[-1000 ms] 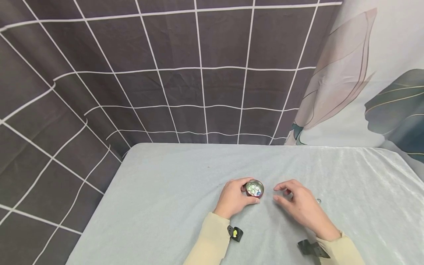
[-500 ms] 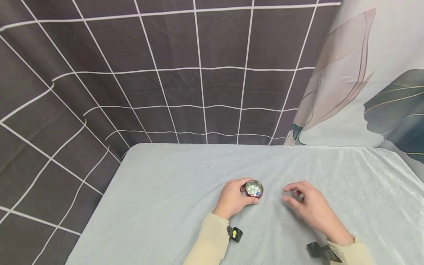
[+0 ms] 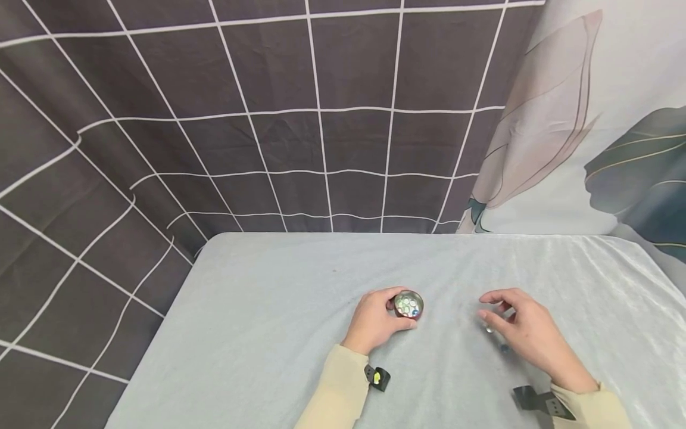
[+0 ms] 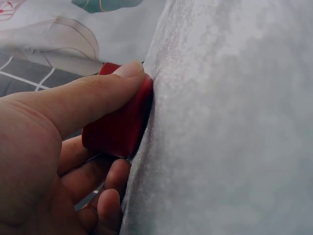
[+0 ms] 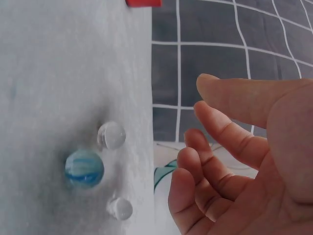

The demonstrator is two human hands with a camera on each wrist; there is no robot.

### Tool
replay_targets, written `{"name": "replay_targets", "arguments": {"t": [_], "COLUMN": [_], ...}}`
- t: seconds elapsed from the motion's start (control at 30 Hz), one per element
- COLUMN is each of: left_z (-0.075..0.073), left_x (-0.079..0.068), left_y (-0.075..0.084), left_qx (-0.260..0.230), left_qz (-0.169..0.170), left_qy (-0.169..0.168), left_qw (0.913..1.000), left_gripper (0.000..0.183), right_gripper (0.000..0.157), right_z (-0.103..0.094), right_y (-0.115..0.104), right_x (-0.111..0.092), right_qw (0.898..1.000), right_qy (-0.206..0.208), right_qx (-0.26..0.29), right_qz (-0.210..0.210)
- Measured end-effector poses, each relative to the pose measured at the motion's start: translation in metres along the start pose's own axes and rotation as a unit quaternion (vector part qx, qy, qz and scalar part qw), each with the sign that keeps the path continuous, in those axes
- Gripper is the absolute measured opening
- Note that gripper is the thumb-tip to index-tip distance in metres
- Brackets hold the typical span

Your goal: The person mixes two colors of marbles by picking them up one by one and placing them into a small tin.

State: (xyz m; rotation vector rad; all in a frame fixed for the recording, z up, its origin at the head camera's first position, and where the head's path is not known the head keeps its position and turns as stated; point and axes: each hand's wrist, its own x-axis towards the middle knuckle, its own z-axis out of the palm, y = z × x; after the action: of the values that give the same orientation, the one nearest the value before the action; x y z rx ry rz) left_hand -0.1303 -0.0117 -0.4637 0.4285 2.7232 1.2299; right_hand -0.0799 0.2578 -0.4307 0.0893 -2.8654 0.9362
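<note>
My left hand point(image 3: 373, 319) grips a small round red tin point(image 4: 115, 129), thumb on the near side and fingers round the far side. The tin stands upright on the cloth. Inside it lie several clear marbles point(image 3: 405, 305) and a blue one point(image 3: 415, 312). To the right, my right hand point(image 3: 527, 330) hovers over the cloth with loosely bent fingers and nothing between them. Close under it, the right wrist view shows a blue swirled marble point(image 5: 84, 169), a clear marble point(image 5: 111, 135) and another clear marble point(image 5: 120, 208) on the cloth.
A pale grey velvety cloth point(image 3: 268, 310) covers the table. Behind it and at the left hangs a dark curtain point(image 3: 278, 143) with white grid lines. A pale leaf-patterned curtain point(image 3: 568, 196) hangs at the back right.
My right hand has moved to the right, away from the tin, and marbles now show beside its thumb. My left hand stays on the tin.
</note>
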Motion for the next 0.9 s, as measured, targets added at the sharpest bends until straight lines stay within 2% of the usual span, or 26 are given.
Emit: {"name": "replay_targets", "arguments": {"t": [0.53, 0.9], "left_z": [0.001, 0.001], "left_x": [0.0, 0.0], "left_y": [0.0, 0.0], "left_qx": [0.002, -0.005], "left_qz": [0.005, 0.001], "left_qy": [0.004, 0.003], "left_qw": [1.0, 1.0], "left_gripper": [0.058, 0.058], "right_gripper": [0.026, 0.029], "right_z": [-0.017, -0.02], "right_y": [0.03, 0.037], "right_x": [-0.003, 0.001], "right_qw": [0.999, 0.996], "right_qy": [-0.032, -0.066], "right_qx": [-0.012, -0.028], "right_qz": [0.032, 0.055]}}
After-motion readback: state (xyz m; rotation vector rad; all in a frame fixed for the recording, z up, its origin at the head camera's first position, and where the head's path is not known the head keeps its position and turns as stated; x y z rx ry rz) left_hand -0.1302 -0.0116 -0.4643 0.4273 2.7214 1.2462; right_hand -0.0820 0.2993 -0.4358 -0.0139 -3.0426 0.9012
